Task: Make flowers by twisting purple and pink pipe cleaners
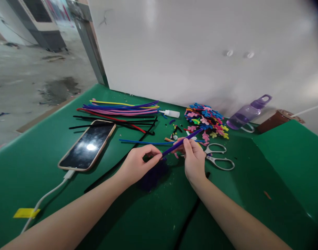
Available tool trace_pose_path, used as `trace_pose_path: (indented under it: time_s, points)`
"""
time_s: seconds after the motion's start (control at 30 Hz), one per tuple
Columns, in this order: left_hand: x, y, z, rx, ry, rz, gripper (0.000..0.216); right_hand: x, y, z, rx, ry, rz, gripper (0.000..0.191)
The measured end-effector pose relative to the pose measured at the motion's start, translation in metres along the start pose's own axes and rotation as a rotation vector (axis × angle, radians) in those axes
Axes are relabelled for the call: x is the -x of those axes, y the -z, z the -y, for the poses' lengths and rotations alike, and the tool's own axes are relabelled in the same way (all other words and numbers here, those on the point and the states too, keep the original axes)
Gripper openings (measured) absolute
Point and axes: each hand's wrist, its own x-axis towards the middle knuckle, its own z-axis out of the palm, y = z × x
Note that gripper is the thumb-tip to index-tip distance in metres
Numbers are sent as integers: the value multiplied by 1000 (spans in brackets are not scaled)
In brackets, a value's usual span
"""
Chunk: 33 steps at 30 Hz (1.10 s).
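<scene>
Between my two hands a purple pipe cleaner [171,148] is held up at a slant above the green table. My left hand [140,163] pinches its lower left end between thumb and fingers. Farther along, my right hand [194,156] grips it, and the upper tip pokes out past the fingers. Below the hands lies a fuzzy dark purple heap [153,175], partly in shadow. A blue pipe cleaner [145,142] lies just behind the hands. Scissors [220,163] rest to the right of my right hand, their blades partly hidden.
Colourful pipe cleaners [124,110] lie at the back left beside a small white bottle [172,114]. A plugged-in phone [87,146] is at left. Bent pipe-cleaner shapes [204,116] are piled behind the scissors. A purple water bottle [249,113] and brown drink cup [275,121] stand by the white panel.
</scene>
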Motion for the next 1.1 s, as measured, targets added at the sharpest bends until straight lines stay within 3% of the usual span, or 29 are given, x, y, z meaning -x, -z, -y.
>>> trace_pose_path:
  time_s: [0.3, 0.47, 0.67, 0.87, 1.1]
  points:
    - [-2, 1, 1, 76, 42, -33, 19, 10, 2, -1, 52, -6, 306, 32]
    - [-4, 2, 3, 237, 147, -2, 18, 14, 2, 14, 369, 193, 544, 31]
    - [-6, 4, 3, 305, 139, -57, 11, 17, 0, 14, 502, 389, 668, 28]
    - [-6, 4, 4, 393, 151, -35, 12, 15, 3, 13, 482, 314, 695, 31]
    - [-4, 5, 8, 764, 266, -6, 11, 14, 2, 18, 428, 182, 738, 32]
